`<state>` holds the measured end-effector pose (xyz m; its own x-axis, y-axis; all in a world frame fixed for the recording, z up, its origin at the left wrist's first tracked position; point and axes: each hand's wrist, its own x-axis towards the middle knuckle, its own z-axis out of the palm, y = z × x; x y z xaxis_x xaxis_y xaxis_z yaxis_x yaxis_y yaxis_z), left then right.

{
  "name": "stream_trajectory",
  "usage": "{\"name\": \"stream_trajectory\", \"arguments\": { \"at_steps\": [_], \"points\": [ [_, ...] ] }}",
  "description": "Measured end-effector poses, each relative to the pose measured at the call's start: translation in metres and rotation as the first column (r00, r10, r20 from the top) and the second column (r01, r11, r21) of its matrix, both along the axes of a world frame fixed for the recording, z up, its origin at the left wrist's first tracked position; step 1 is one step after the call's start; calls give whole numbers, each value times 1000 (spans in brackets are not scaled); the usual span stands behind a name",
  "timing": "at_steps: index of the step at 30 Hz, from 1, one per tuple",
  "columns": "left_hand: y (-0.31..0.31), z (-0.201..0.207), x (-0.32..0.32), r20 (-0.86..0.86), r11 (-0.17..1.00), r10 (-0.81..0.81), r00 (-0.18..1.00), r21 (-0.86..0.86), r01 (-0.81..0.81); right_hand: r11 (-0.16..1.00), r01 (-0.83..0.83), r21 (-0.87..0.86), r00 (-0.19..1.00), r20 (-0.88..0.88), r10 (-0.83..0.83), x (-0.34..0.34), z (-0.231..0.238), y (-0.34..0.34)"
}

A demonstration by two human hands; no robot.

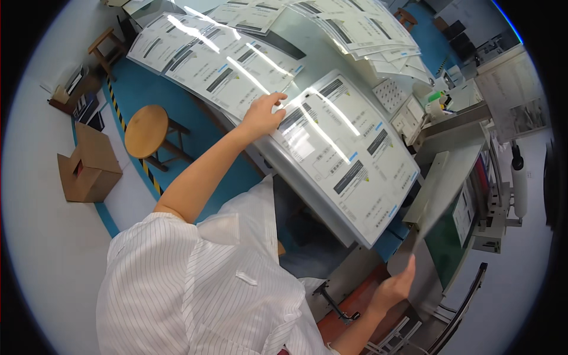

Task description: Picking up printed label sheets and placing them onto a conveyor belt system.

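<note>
My left hand (265, 115) is at the upper left edge of a stack of printed sheets (349, 160). Its fingers are bent and apart, with nothing visible between them. These sheets are glossy, with rows of dark, blue and grey print, and lie on the bench in front of me. At the lower right my right hand (393, 289) pinches the near corner of a thin greyish sheet (438, 204), seen almost edge-on and blurred. That sheet slants up and away, in front of a machine with a green bed (452, 251).
More printed sheets lie at the far left (219, 74) and in a high fanned pile (361, 26) at the back. A round wooden stool (146, 131) and an open cardboard box (92, 165) are on the floor at left. A white switch panel (408, 120) adjoins the bench.
</note>
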<state>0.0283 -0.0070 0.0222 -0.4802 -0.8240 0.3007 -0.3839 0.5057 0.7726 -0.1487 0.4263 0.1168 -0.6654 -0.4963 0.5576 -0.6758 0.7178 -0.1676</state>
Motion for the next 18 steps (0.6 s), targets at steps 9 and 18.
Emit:
{"name": "stream_trajectory", "arguments": {
  "at_steps": [9, 18],
  "points": [
    [-5, 61, 10, -284, 644, -197, 938, 684, 342, 827, -537, 167, 838, -11, 546, 29, -63, -34],
    [7, 51, 5, 83, 958, -181, 980, 241, 156, 787, -617, 14, 786, -54, 616, 23, -43, -51]
  ]
}}
